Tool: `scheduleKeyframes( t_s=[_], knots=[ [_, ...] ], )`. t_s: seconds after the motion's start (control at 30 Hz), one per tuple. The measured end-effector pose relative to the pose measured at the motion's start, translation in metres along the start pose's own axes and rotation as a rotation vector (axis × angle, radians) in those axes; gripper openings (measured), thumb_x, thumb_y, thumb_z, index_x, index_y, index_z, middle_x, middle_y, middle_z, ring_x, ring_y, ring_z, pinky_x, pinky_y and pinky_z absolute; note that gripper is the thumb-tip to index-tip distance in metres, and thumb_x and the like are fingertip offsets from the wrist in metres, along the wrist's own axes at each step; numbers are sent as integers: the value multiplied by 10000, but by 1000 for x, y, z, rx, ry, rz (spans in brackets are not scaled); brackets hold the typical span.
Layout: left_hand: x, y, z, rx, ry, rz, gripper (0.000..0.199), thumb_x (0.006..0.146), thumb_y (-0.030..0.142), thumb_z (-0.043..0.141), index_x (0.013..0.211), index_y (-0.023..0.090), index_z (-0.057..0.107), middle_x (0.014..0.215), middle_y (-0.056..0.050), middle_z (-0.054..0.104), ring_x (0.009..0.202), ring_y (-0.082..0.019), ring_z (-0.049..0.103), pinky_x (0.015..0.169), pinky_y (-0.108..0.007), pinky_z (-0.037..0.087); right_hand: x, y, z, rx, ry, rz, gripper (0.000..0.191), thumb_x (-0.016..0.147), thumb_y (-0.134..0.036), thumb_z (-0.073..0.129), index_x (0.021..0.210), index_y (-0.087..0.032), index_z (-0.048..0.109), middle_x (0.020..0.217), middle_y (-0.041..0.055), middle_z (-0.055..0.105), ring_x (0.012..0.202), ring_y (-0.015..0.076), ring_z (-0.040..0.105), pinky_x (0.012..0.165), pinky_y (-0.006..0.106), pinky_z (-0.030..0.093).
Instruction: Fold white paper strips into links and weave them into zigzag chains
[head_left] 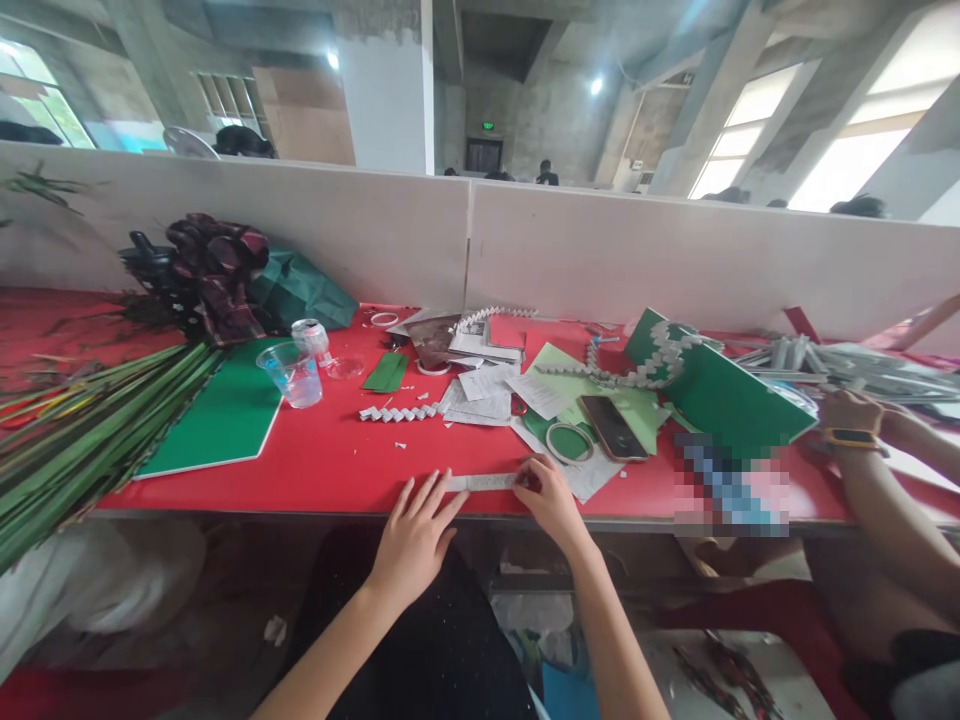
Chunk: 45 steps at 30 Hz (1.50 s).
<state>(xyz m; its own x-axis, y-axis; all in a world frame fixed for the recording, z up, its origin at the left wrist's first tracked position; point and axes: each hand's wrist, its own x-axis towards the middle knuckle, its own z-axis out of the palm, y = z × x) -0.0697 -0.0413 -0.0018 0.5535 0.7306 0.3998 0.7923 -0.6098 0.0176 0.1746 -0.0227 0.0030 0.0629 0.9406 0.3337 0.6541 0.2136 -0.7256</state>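
A narrow strip of printed paper (489, 482) lies flat near the front edge of the red tabletop (322, 480). My left hand (417, 535) rests with spread fingers over the strip's left end. At the right end, my right hand (550, 498) pinches the strip between curled fingers. Just beyond my hands is a short zigzag chain of folded paper (401, 412). Loose printed sheets (480, 395) and a roll of tape (568, 443) lie behind and to the right, beside a phone (613, 428).
Long green leaves (112, 430) spread over a green board (217, 420) at left, near a plastic cup (292, 375) and a can (311, 342). A folded green board (742, 390) stands at right with another paper chain. A co-worker's hand (851, 415) is farther right. A white partition (600, 255) borders the back.
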Motion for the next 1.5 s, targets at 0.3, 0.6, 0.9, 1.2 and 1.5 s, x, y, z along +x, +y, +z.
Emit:
scheduleKeyframes(
  t_s=[0.3, 0.6, 0.9, 1.2, 1.5],
  knots=[
    [-8, -9, -3, 49, -18, 3, 572, 860, 99, 420, 1384, 326, 434, 1488, -19, 376, 1368, -211, 354, 1113, -460, 329, 6, 4, -7, 83, -70, 42, 90, 636, -151, 505, 687, -185, 571, 845, 28, 562, 670, 145, 510, 629, 269, 418],
    [-9, -9, -1, 18, 6, -3, 663, 812, 14, 396, 1398, 323, 411, 1500, -5, 356, 1382, -203, 329, 1140, -455, 293, 4, 15, -30, 322, -114, 32, 154, 645, -132, 486, 749, -191, 583, 1138, 83, 572, 1088, 226, 555, 896, 339, 446],
    [-11, -12, 3, -11, -7, -7, 646, 812, 17, 413, 1390, 306, 421, 1512, -14, 338, 1392, -205, 307, 1143, -472, 282, -2, -26, 7, 87, -143, -38, 109, 788, -243, 568, 874, -237, 635, 1280, 72, 527, 1334, 241, 364, 1031, 374, 356],
    [-18, -27, 11, -60, 36, 5, 591, 841, 15, 362, 1383, 238, 431, 1477, -23, 402, 1365, -188, 358, 1119, -411, 357, 1, -25, 10, -6, -173, -33, 108, 778, -220, 540, 836, -246, 627, 1265, 40, 544, 1332, 243, 375, 1002, 380, 373],
    [-18, -11, 7, -20, 27, 22, 688, 783, -14, 376, 1414, 256, 393, 1529, -46, 302, 1421, -272, 220, 1112, -501, 337, 1, -25, 15, -42, -129, -58, 147, 748, -178, 555, 844, -257, 633, 1238, 38, 565, 1281, 232, 435, 990, 370, 393]
  ],
)
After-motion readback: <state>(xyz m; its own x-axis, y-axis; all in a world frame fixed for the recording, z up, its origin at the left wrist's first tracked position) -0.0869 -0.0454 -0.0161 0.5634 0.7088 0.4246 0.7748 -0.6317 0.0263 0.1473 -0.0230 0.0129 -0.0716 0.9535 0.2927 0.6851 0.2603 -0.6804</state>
